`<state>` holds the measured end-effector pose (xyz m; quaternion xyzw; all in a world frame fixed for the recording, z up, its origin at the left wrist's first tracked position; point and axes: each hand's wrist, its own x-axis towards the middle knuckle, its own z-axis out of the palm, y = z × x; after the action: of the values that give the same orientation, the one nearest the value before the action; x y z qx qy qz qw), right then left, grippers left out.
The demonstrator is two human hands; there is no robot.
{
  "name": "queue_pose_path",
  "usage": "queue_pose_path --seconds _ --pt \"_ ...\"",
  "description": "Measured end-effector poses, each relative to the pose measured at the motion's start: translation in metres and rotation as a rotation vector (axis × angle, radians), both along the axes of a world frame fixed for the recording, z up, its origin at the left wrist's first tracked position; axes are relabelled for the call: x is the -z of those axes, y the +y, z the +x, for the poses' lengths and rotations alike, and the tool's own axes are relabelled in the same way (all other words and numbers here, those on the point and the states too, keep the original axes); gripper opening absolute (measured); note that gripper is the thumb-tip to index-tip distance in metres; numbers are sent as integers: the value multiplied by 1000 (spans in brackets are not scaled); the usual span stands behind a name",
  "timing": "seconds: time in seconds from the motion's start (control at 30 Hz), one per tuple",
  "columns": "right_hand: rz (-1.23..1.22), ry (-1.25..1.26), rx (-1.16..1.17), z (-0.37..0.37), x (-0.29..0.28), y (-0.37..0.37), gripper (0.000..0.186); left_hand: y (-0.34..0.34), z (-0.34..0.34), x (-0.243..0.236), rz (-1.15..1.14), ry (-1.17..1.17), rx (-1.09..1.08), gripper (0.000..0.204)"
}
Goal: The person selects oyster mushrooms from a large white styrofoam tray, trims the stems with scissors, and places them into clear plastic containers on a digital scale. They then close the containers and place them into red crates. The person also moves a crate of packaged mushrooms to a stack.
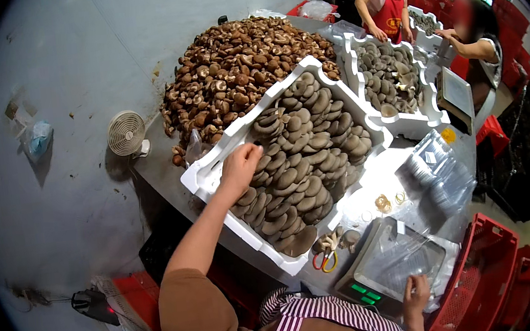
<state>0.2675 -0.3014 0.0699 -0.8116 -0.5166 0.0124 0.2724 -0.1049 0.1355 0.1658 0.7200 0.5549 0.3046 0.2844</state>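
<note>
My left hand (239, 167) reaches into a white foam box (204, 175) packed with grey oyster mushrooms (300, 162). Its fingers curl down onto the mushrooms at the box's near left side; whether they grip one I cannot tell. My right hand (415, 293) rests at the near edge of a digital scale (391, 262), touching the clear plastic bag (409, 250) spread over its pan. A few loose mushrooms and red-and-yellow-handled scissors (327, 261) lie between the box and the scale.
A big heap of brown mushrooms (236, 71) lies behind the box, a second foam box (391, 74) of grey mushrooms to its right. Clear plastic trays (437, 176), red crates (483, 278), a small fan (126, 133) and two other people (384, 4) stand around.
</note>
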Motion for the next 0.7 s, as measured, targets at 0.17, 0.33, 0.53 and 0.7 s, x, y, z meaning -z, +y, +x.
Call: queue_pose_path --seconds 0.17,0.33,0.53,0.7 --pt "-165 187 -45 -31 -8 9 6 86 -12 72 -223 257 31 51" --pt "55 315 -86 -59 -45 81 4 118 0 91 -475 419 102 61" --pt "6 575 -417 -104 -60 204 11 148 -10 143 -597 180 116 58" --pt "-7 654 -562 -129 -60 275 15 144 -2 149 -547 227 179 53"
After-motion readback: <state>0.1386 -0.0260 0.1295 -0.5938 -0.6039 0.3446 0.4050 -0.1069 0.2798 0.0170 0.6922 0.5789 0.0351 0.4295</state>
